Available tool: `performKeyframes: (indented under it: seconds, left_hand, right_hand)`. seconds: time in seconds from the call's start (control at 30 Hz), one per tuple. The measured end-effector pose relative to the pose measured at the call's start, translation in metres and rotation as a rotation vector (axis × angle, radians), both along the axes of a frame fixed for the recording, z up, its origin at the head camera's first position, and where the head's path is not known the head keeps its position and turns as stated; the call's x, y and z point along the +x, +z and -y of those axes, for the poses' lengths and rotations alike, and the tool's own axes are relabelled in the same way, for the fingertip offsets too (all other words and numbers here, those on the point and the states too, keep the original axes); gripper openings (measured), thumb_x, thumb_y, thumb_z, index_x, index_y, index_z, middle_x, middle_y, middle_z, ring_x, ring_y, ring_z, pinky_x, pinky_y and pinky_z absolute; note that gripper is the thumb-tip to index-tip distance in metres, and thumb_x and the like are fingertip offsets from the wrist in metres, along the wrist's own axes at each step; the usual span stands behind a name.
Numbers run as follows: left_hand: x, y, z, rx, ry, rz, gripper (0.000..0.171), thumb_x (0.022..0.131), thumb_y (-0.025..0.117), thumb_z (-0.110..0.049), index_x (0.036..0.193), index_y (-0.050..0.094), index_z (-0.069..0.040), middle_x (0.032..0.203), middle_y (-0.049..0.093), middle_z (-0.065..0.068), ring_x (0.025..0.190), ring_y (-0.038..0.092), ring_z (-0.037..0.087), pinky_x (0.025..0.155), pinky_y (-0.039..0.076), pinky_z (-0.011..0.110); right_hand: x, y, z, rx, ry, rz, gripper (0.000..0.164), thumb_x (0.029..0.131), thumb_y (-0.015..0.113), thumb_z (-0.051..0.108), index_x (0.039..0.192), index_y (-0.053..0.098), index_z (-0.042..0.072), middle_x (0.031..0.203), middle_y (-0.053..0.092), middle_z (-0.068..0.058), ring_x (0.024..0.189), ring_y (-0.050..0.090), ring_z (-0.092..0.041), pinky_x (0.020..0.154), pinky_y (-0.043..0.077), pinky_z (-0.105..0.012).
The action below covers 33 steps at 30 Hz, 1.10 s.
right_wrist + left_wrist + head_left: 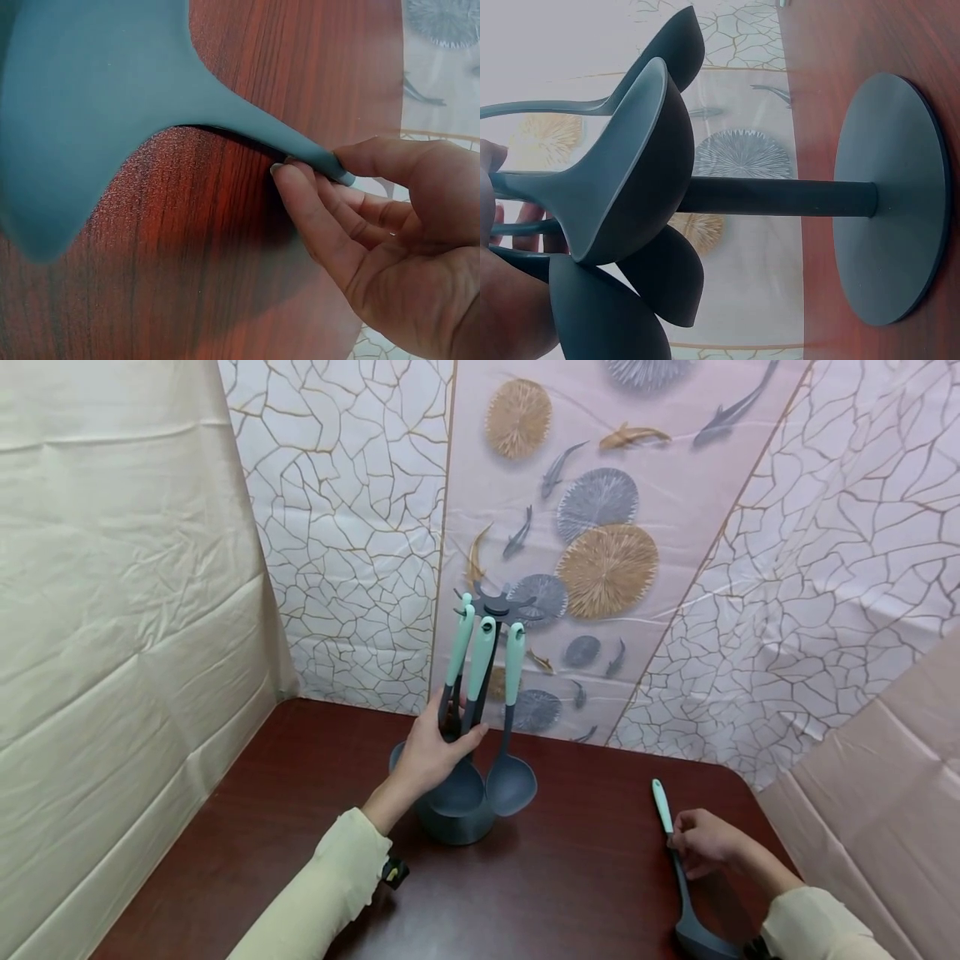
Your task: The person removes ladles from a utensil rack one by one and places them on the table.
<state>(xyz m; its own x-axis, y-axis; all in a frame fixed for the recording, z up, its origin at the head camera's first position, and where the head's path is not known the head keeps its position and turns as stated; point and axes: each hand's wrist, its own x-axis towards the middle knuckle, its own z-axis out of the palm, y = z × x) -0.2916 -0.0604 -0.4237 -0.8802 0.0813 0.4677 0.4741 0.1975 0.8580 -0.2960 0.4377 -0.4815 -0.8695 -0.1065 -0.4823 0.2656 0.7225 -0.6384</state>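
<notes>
Item, near right: one loose kitchen utensil point(97, 112), dark grey broad head to the near side, mint-green handle to the far side; whether the head bore on the desk point(577, 860) could not be told. Item, at its shaft just below the handle: the right hand point(705, 843), thumb and fingers pinched on the shaft. Item, near left: a pale sleeve point(330, 877) with a dark wrist device point(393, 871), its small yellow mark too small to read. Item, left of the desk's middle: an upright utensil stand point(780, 196) on a flat round base point(892, 202), topped by a dark hooked rack point(497, 607), with at least four hanging utensils point(477, 681), a ladle point(512, 785) at right among them. Item, on this group: the left hand point(431, 752), fingers curled around shafts; which ones, and whether the pole as well, was partly hidden. Step in hand, as judged: handling the loose piece while the stand was steadied. Next move, as judged: called for a firm pinch, the broad head likely to swing. Item, far: a patterned cloth point(337, 527) with fish and round motifs. Brands, labels, writing: none legible.
</notes>
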Motion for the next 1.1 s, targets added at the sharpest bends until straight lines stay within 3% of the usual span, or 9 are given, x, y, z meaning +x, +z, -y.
performKeyframes:
  seconds: [0.17, 0.37, 0.87, 1.1]
  left_hand:
    - [0.001, 0.001, -0.001, 0.011, -0.002, -0.008, 0.04, 0.097, 0.078, -0.038, 0.123, 0.054, -0.019, 0.101, 0.069, 0.002, 0.09, 0.067, 0.021, 0.079, 0.055, 0.046]
    - [0.001, 0.0, -0.002, 0.007, -0.006, -0.011, 0.038, 0.098, 0.077, -0.038, 0.123, 0.055, -0.02, 0.103, 0.068, 0.005, 0.089, 0.066, 0.022, 0.078, 0.055, 0.046]
    - [0.001, -0.001, -0.002, -0.006, -0.003, -0.006, 0.039, 0.098, 0.078, -0.038, 0.124, 0.055, -0.019, 0.102, 0.066, 0.002, 0.089, 0.065, 0.021, 0.079, 0.055, 0.045]
    - [0.001, 0.0, -0.002, 0.005, -0.005, -0.014, 0.038, 0.099, 0.078, -0.036, 0.123, 0.054, -0.019, 0.101, 0.066, 0.003, 0.088, 0.066, 0.023, 0.077, 0.056, 0.046]
  right_hand:
    - [0.004, 0.0, 0.002, -0.019, -0.01, -0.005, 0.003, 0.095, 0.052, -0.003, 0.092, 0.053, -0.001, 0.096, 0.065, -0.014, 0.061, 0.065, -0.026, 0.06, 0.062, -0.042]
    - [0.01, 0.002, 0.005, -0.012, -0.007, -0.016, 0.013, 0.102, 0.059, 0.004, 0.094, 0.052, -0.003, 0.079, 0.058, -0.018, 0.059, 0.065, -0.028, 0.058, 0.061, -0.043]
    - [0.009, 0.008, 0.009, 0.061, -0.062, 0.007, 0.014, 0.103, 0.063, 0.01, 0.098, 0.054, 0.001, 0.086, 0.058, -0.019, 0.068, 0.066, -0.03, 0.064, 0.062, -0.046]
    - [0.003, 0.017, 0.016, 0.209, 0.053, -0.147, 0.019, 0.102, 0.067, 0.017, 0.096, 0.057, 0.001, 0.084, 0.059, -0.013, 0.073, 0.062, -0.026, 0.065, 0.054, -0.041]
